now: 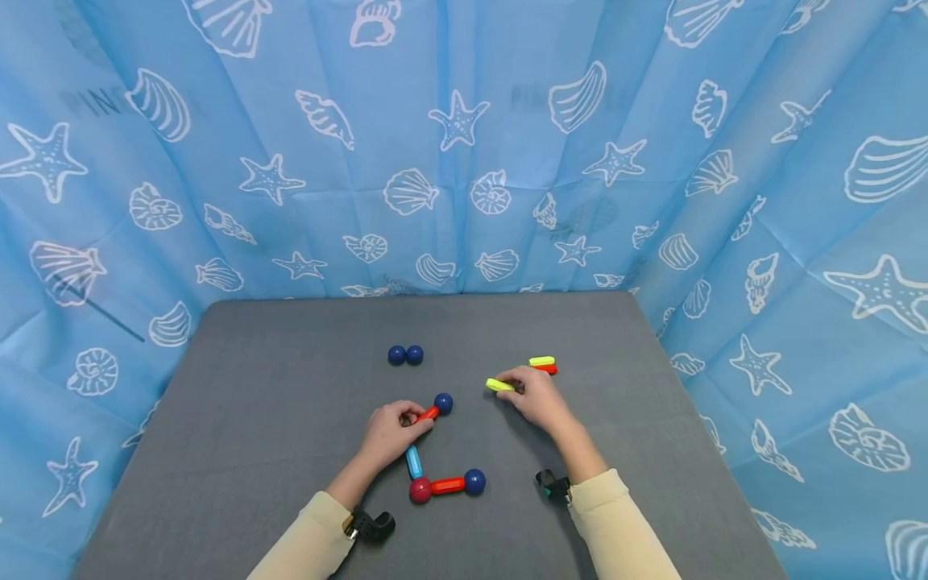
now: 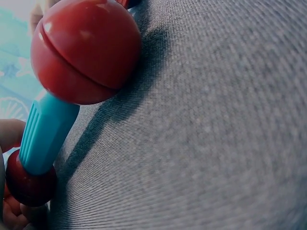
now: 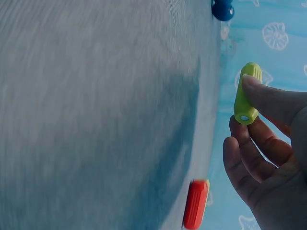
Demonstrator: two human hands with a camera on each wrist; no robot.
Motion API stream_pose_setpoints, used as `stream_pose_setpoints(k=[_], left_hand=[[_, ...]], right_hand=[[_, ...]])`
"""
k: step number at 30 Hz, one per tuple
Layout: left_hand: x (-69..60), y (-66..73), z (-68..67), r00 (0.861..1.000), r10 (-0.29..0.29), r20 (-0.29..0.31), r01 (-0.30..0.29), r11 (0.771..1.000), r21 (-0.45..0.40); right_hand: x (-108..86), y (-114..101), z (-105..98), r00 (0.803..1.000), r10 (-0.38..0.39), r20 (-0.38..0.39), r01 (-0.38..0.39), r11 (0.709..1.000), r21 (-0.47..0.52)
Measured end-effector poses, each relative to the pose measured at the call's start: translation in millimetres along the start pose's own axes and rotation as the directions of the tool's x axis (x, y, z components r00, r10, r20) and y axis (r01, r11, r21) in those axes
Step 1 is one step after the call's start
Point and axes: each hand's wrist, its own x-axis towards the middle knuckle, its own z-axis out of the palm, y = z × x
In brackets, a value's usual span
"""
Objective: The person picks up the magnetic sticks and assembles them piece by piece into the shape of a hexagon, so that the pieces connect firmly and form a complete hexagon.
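My left hand (image 1: 389,437) holds a frame of magnetic rods and balls by its far corner, where a dark red ball (image 2: 31,178) sits by the fingers. From that corner a red rod (image 1: 429,414) runs to a blue ball (image 1: 444,403). A light blue rod (image 2: 48,136) joins the corner to a nearer red ball (image 2: 86,50). Off the nearer ball, another red rod (image 1: 448,486) leads to a second blue ball (image 1: 474,482). My right hand (image 1: 536,399) pinches a yellow-green rod (image 3: 248,93) between thumb and fingers, above the table.
Two loose blue balls (image 1: 405,355) sit side by side farther back on the grey table (image 1: 290,362). Beyond my right hand, a yellow-green rod (image 1: 540,361) and a red rod (image 1: 544,369) lie together. A blue curtain (image 1: 449,217) hangs behind the table and along its sides.
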Motion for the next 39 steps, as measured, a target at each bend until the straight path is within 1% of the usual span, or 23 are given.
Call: stream_pose_setpoints(k=[6,11,15,19,23,26,30,33,35,39], left_hand=[[-0.1,0.4,-1.0,1.0,-0.006,-0.004,0.006,1.0,0.005],[-0.6,1.4,-1.2,1.0,-0.019,-0.006,0.019,1.0,0.01],[-1.0,2.5,-1.5,1.0,-0.028,-0.004,0.028,1.0,0.012],[-0.7,2.5,-1.9,1.0,-0.031,-0.001,0.031,0.999,0.017],[0.4,1.3,-1.9,1.0,-0.021,0.002,0.021,1.0,0.023],[1.1,0.2,-2.7,1.0,-0.023,0.015,0.022,0.999,0.032],[2.3,0.0,-4.5,0.999,-0.04,0.034,0.038,0.998,0.043],[3.8,0.9,-5.7,0.998,-0.043,0.047,0.041,0.999,0.027],[4.5,1.5,-6.1,0.997,-0.037,0.063,0.036,0.999,0.023],[4.7,2.9,-6.9,0.996,-0.02,0.092,0.017,0.999,0.036]], right_hand=[[5.1,-10,14,0.999,-0.03,0.021,0.03,0.999,-0.012],[7.9,-19,25,0.996,-0.058,0.069,0.06,0.998,-0.024],[9.3,-25,31,0.991,-0.064,0.117,0.067,0.998,-0.023],[11.6,-28,38,0.983,-0.091,0.158,0.097,0.995,-0.034],[13.8,-30,42,0.976,-0.116,0.183,0.128,0.99,-0.052],[15.4,-31,43,0.972,-0.132,0.196,0.144,0.988,-0.051],[18.5,-33,45,0.961,-0.17,0.219,0.181,0.983,-0.032],[20.7,-34,47,0.953,-0.19,0.236,0.197,0.98,-0.006],[21.8,-35,48,0.948,-0.2,0.25,0.204,0.979,0.007],[23.6,-38,51,0.938,-0.194,0.288,0.196,0.98,0.022]])
